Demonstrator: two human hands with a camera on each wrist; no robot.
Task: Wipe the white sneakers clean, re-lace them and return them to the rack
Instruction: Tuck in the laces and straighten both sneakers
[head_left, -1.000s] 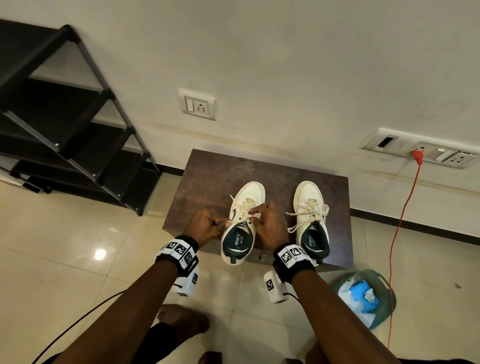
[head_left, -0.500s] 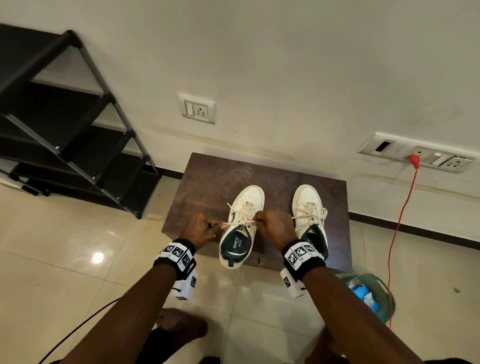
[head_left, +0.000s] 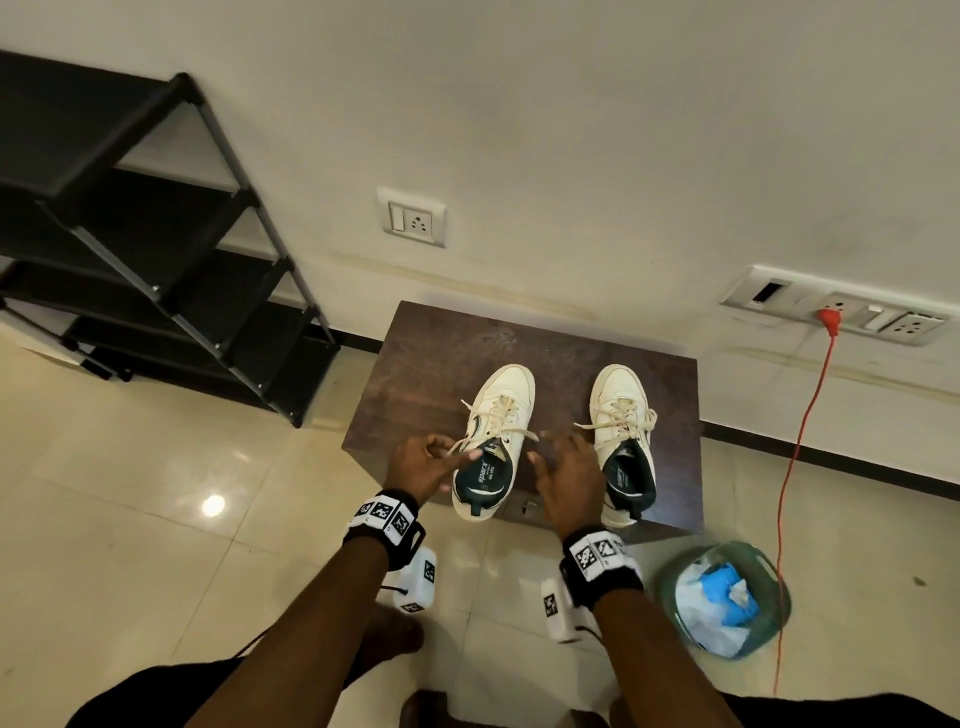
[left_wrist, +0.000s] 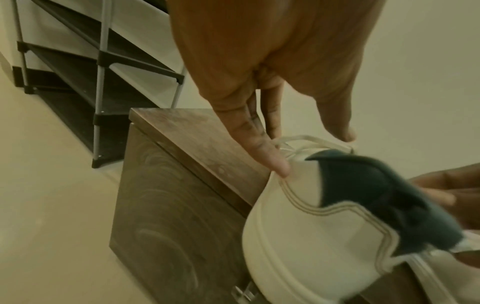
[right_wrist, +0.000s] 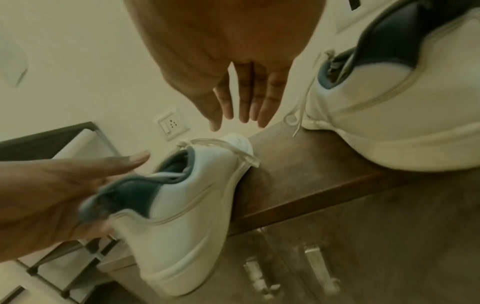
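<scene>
Two white sneakers with dark green lining stand toes to the wall on a brown wooden cabinet (head_left: 431, 364). The left sneaker (head_left: 498, 410) has its lace (head_left: 485, 439) lying loose across the collar; the right sneaker (head_left: 621, 400) is laced and tied. My left hand (head_left: 452, 457) is at the left sneaker's collar, with straight fingers (left_wrist: 259, 148) touching the lace (left_wrist: 298, 138) and the collar. My right hand (head_left: 558, 452) hovers between the two shoes, its fingers (right_wrist: 244, 102) spread and holding nothing. The black shoe rack (head_left: 156, 249) stands to the left.
A green tub (head_left: 774, 577) with white and blue cloths sits on the floor at the right of the cabinet. An orange cable (head_left: 800, 441) hangs from a wall socket (head_left: 831, 312). Tiled floor lies between the cabinet and the rack. My bare foot (head_left: 389, 634) is below.
Both hands were pinching the left sneaker's lace ends. They have now drawn back toward me and opened, and the lace lies loose over the collar.
</scene>
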